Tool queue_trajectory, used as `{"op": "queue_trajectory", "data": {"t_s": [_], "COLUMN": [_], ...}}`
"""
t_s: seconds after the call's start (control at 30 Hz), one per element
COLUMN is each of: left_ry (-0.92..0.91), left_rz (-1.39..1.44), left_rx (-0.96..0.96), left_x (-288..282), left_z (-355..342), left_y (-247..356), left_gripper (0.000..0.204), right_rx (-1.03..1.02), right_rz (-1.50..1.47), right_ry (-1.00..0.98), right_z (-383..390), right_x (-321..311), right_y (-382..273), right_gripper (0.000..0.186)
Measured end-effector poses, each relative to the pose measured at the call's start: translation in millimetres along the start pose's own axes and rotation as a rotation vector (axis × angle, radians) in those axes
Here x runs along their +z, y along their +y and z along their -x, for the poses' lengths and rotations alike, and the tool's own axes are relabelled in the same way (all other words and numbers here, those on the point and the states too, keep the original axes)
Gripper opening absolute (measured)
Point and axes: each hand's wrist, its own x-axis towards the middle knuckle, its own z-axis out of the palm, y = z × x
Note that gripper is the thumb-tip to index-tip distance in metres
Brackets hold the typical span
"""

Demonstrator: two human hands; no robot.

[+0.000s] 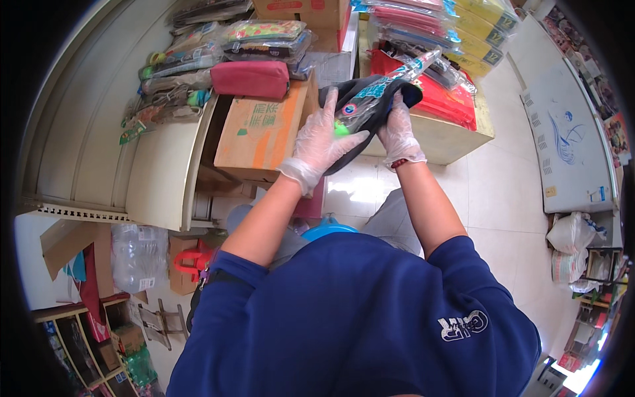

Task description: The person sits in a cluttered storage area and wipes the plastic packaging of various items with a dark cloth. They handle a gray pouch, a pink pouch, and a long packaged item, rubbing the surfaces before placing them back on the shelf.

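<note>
Both my hands wear clear plastic gloves and hold a dark, soft cloth item, possibly a pouch, in front of me. A clear plastic packet with teal print and a bright green part lies along it, its far end pointing up to the right. My left hand grips the near left side, thumb across the front and fingers up along the edge. On the right edge, my right hand is closed around the dark fabric, its fingertips partly hidden behind it. Whether the packet sits inside or on top, I cannot tell.
At left, a shelf bears several bagged pouches and a dark pink pencil case. A cardboard box stands beside it. Red packets and yellow boxes are stacked at far right. A white chest freezer stands further right.
</note>
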Motion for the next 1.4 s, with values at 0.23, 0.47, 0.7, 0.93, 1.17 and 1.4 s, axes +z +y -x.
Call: {"op": "queue_trajectory", "data": {"t_s": [0.23,0.47,0.7,0.93,1.17,1.4], "left_ry": [-0.398,-0.29,-0.364,-0.304,-0.442,-0.439], "left_rz": [0.64,1.153,0.953,0.894,0.909,0.767], "left_rx": [-0.22,-0.195,-0.129,-0.037,-0.093,-0.129], "left_x": [-21,-9,-10,6,0,-6], "left_z": [-2,4,16,26,31,50], "left_y": [0,5,-9,-9,8,1], "left_gripper": [0.119,0.127,0.119,0.109,0.111,0.106], "right_rx": [0.128,0.077,-0.009,-0.238,-0.173,-0.134], "right_rz": [0.097,0.677,0.321,0.429,0.365,0.356], "right_ry": [0.03,-0.488,-0.376,-0.204,0.058,0.043], "right_z": [11,17,56,41,13,11], "right_x": [8,-33,19,9,23,23], "right_y": [2,-2,17,30,5,-11], "right_gripper": [0.034,0.031,0.041,0.02,0.027,0.03]}}
